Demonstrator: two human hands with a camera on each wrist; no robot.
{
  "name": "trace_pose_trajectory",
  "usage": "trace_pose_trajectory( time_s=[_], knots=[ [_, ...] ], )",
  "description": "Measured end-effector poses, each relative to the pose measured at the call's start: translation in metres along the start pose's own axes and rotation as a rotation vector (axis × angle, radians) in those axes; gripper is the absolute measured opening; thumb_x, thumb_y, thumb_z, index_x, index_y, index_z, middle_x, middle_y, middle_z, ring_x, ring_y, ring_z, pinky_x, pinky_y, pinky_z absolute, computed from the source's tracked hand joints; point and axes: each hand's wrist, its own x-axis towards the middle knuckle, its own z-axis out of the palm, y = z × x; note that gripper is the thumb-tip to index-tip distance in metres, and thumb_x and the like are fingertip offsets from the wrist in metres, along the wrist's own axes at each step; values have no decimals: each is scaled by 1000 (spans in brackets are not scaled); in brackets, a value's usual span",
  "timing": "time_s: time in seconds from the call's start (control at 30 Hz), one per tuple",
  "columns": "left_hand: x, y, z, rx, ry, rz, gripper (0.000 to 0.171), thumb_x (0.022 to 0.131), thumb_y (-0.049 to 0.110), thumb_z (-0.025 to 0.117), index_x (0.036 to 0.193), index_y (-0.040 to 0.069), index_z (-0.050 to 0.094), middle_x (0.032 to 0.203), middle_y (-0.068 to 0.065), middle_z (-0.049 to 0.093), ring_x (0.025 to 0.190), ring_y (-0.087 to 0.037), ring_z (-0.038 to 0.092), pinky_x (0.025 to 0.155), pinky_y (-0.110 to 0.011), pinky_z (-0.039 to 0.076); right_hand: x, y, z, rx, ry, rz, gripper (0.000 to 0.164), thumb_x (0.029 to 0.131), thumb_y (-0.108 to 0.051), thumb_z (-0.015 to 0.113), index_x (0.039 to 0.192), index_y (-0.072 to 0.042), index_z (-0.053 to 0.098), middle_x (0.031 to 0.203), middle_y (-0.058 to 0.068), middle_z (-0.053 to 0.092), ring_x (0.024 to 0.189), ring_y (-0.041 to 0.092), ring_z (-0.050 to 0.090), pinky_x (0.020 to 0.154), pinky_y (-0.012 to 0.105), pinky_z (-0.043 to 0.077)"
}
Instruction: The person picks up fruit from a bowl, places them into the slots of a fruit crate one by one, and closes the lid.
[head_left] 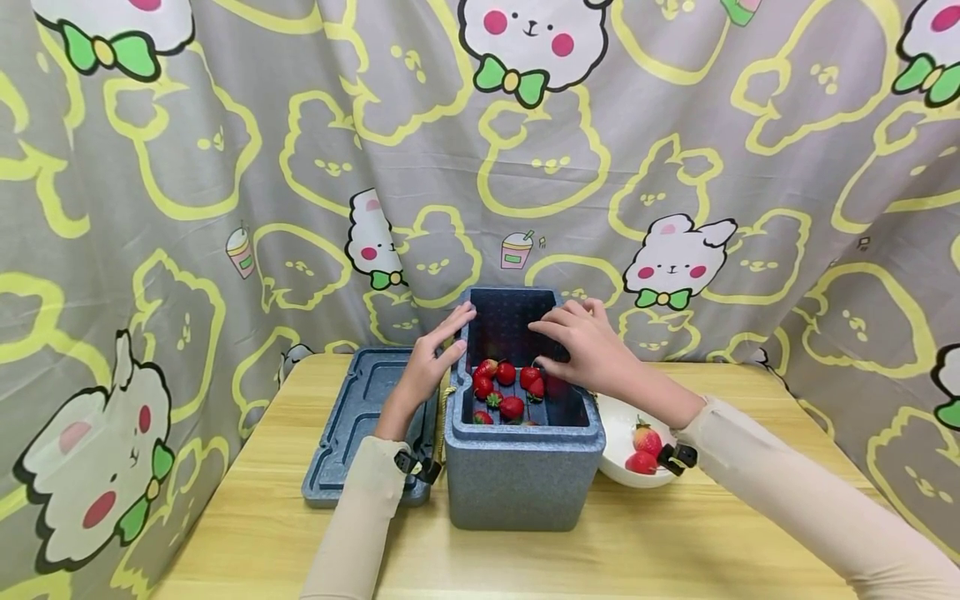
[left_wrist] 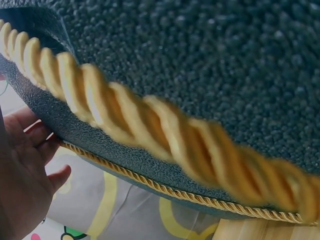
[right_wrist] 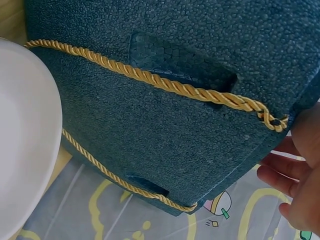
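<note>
A blue-grey foam box stands without its lid, with several red strawberries on its floor. My left hand touches the box's left rim, its fingers stretched out. In the left wrist view, that hand lies beyond the gold rope on the box's side. Over the right rim reaches my right hand, fingers loosely bent above the strawberries, with nothing visible between them. The right wrist view has the hand at the box's edge, its fingertips partly hidden.
The box's lid lies on the wooden table left of the box. A white bowl holding a few strawberries stands right of it, partly under my right forearm. Behind hangs a patterned curtain.
</note>
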Motion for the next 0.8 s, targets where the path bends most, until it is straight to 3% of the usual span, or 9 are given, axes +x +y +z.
trace_pose_trajectory(
  time_s=[0.37,0.8],
  knots=[
    [0,-1,0,1,1,5,49,104,23,50,152,15,50,165,-1,37,157,-18,27,126,-54,23,-6,7,-2,23,65,18,44,81,-32,84,116,-6,76,111,10,70,105,29,54,93,56,32],
    [0,-1,0,4,1,1,50,103,25,50,153,16,50,165,0,37,157,-18,27,126,-54,23,-42,48,-10,136,192,121,37,77,-12,87,112,-5,77,108,14,72,103,32,55,84,54,28]
  ],
)
